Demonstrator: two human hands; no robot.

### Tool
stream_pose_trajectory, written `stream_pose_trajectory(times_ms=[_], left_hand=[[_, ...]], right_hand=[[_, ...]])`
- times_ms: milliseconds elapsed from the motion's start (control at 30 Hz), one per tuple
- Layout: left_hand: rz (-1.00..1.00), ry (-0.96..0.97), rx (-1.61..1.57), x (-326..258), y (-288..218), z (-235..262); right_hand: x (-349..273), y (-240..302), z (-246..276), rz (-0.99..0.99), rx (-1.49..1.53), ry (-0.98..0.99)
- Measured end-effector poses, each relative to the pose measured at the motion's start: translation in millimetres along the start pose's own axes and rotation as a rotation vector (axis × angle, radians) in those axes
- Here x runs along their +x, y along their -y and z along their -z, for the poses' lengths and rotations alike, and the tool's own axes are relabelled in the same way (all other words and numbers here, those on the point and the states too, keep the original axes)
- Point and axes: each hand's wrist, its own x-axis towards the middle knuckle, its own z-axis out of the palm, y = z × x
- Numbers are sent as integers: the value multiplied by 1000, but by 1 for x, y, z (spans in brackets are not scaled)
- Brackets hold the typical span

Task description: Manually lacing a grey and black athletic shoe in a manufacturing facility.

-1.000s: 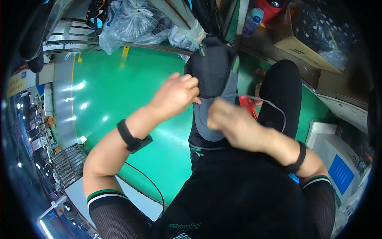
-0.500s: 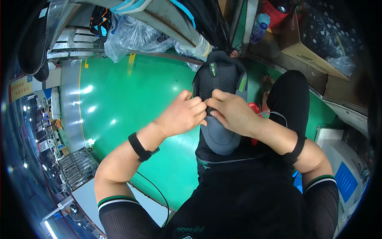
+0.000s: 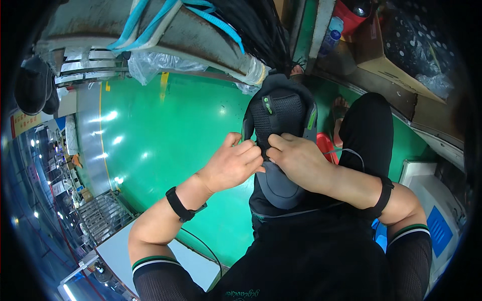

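A black and grey sneaker lies over my lap, its rounded toe toward me and its padded tongue pointing away. Green marks show on the tongue label and on the side near the collar. My left hand is closed at the left edge of the lacing, fingers curled in. Opposite it, my right hand pinches at the middle of the lacing, its fingertips almost meeting the left ones. Whatever the fingertips grip is hidden. A thin grey cord curves out beyond my right hand over my leg.
Blue and white laces and a bundle of black laces hang from a metal frame ahead. A cardboard box stands at the far right, near a plastic bottle. Dark shoes are at the far left.
The sneaker and both hands sit slightly lower in the view, which has shifted. More of the hanging blue laces shows. Both hands stay closed at the lacing, with the fingers slightly repositioned.
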Motion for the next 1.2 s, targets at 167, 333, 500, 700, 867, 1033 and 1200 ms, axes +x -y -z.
stream_pose_trajectory(times_ms=[167,333,500,700,867,1033,1200], left_hand=[[71,-84,3,-4,-4,-12],[99,-214,83,-10,-6,-30],[109,-303,172,-10,-8,-35],[362,46,-213,14,-22,4],[472,90,-168,18,-13,-8],[598,23,-152,27,-9,-11],[869,-272,-441,31,-18,-13]], right_hand=[[-1,-2,2,-29,63,40],[0,-3,2,-35,100,24],[2,-4,4,-25,92,41],[2,-6,9,-120,328,73],[9,-2,7,-325,695,8],[9,-10,-2,-484,1020,-96],[6,-12,-3,-528,1139,-118]])
